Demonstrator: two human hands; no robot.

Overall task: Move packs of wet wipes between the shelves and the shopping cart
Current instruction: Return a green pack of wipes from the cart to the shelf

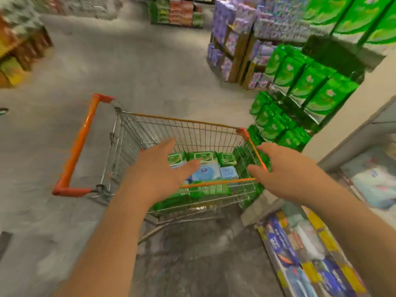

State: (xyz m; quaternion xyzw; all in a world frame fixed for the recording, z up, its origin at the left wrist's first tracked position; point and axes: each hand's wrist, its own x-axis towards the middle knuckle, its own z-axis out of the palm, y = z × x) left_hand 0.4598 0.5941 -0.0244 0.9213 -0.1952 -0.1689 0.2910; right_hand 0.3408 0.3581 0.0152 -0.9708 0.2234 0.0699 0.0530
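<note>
A wire shopping cart with an orange handle stands on the floor before me. Inside lie green wet wipe packs and light blue packs. My left hand hovers over the near side of the cart, fingers spread and straight, holding nothing. My right hand is at the cart's right rim, fingers relaxed and empty. Green wipe packs fill the shelves to the right of the cart.
Purple packs fill wooden shelves further back on the right. A low shelf at my lower right holds blue and yellow packs. A beige post stands beside it. More shelving lines the far left and back. Grey floor lies left of the cart.
</note>
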